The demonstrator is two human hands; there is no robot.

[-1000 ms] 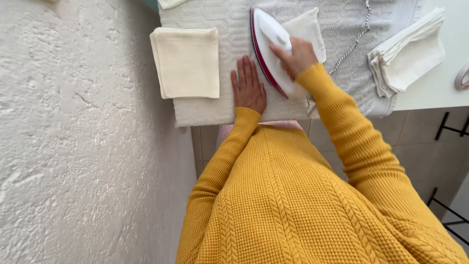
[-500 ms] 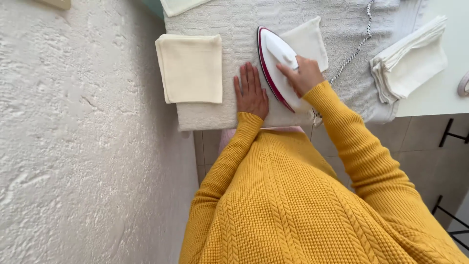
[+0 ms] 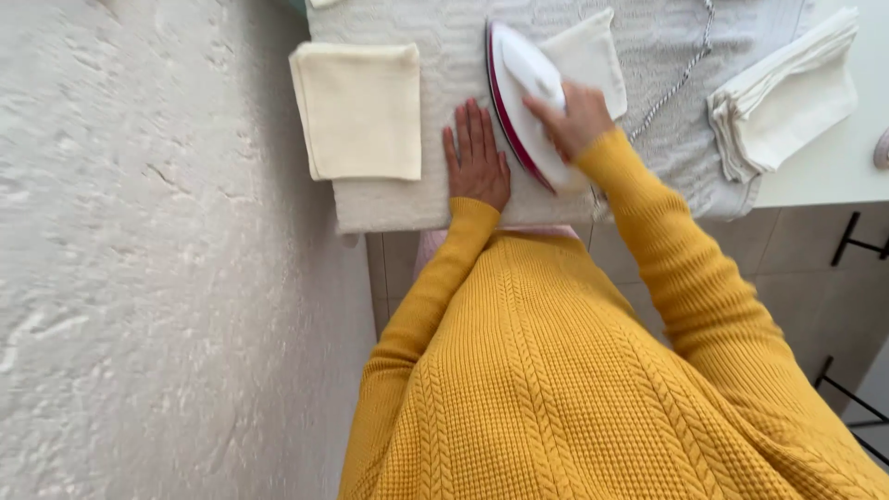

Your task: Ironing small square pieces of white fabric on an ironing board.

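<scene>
Iron [image 3: 520,88] lies long axis slanting away up the desk [image 3: 833,167], right hand [image 3: 572,116] in closed grip on its handle over the cream cloth [image 3: 593,51]; left hand [image 3: 477,157] flat, open, just beside.

One iron, three lots of cream cloth, two hands.

One white-and-red iron [image 3: 520,88]; one cloth [image 3: 593,51] under it; one folded cloth [image 3: 356,111] at the left; one stack of folded cloths [image 3: 787,93] at the right; one grey towel [image 3: 444,37]; one cord [image 3: 681,79].
</scene>
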